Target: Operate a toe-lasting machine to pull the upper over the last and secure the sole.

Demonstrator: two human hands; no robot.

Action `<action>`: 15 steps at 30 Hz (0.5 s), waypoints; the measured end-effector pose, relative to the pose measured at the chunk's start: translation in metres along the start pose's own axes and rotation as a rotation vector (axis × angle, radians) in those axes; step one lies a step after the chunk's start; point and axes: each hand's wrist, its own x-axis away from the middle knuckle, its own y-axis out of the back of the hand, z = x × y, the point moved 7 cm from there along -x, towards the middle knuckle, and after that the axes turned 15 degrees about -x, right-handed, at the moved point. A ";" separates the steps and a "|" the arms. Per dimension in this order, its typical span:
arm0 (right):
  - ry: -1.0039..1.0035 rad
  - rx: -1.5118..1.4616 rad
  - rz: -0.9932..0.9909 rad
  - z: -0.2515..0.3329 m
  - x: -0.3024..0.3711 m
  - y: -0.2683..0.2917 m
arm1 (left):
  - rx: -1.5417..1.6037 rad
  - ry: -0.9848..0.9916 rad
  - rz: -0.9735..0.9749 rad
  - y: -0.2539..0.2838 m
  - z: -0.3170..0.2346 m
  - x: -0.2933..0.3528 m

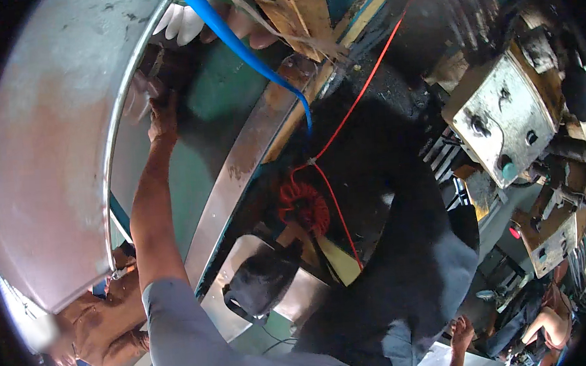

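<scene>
My left hand (161,118) reaches far forward over the green bench top (223,86), under the curved edge of a large pale metal sheet (56,144). Its fingers are bent in shadow against a glossy, pinkish, see-through piece (137,98); what lies between them is hidden. Beyond it, several white oval pieces (186,25) lie in a row. Down at the lower right, my right hand (461,334) is held low beside my dark clothing, its fingers loosely bent and nothing visible in them.
A blue hose (244,48) hangs across the bench. A red cord (367,84) runs down to a red coil (304,206) beside a black cap-like object (262,282). Worn control boxes (503,116) stand at right. Other people work at lower left (107,322) and lower right (553,321).
</scene>
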 end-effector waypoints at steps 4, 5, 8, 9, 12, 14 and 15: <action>-0.041 -0.030 0.014 0.018 -0.014 0.001 | 0.205 0.126 0.121 -0.033 0.024 -0.050; -0.035 0.122 -0.048 0.024 -0.012 0.005 | 0.082 0.128 0.054 -0.037 0.027 -0.051; 0.185 0.034 0.017 0.067 -0.004 -0.009 | -0.247 0.143 0.038 -0.042 0.041 -0.076; 0.189 0.025 0.015 0.083 -0.003 -0.017 | -0.233 0.148 0.030 -0.040 0.050 -0.082; 0.248 0.341 -0.085 0.170 0.016 -0.043 | 0.152 -0.247 0.559 -0.073 0.038 -0.061; 0.451 0.353 -0.031 0.261 0.033 -0.098 | 0.039 -0.122 0.431 -0.080 0.035 -0.029; 0.445 0.430 0.034 0.309 0.038 -0.131 | 0.021 -0.094 0.407 -0.087 0.027 -0.006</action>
